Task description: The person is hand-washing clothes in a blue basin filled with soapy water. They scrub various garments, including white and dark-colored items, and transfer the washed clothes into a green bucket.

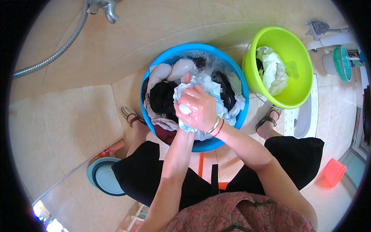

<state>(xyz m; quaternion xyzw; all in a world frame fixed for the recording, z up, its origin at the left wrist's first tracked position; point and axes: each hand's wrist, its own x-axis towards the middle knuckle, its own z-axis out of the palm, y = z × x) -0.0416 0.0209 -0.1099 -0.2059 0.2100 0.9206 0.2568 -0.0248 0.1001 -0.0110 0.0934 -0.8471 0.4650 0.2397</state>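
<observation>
Over a round blue basin (242,118) of soapy water, both my hands are closed on a wet white and pale-blue garment (210,86). My right hand (199,108) lies on top, fingers wrapped over the cloth, with a white blob of lather on it. Beneath it is my left hand (187,78), mostly covered by the right hand and the cloth; one digit sticks up at the far side. Around them in the basin lie a black garment (163,96), a puffed-up pale garment (182,69), a dark red one (165,134) and other dark pieces.
A lime-green bucket (299,87) holding white and dark cloth stands at the right, beside a squat toilet (305,120). A shower hose (58,54) and tap (110,11) are at upper left. Nearby are a grey-blue basin (108,179) and a pink container (334,173).
</observation>
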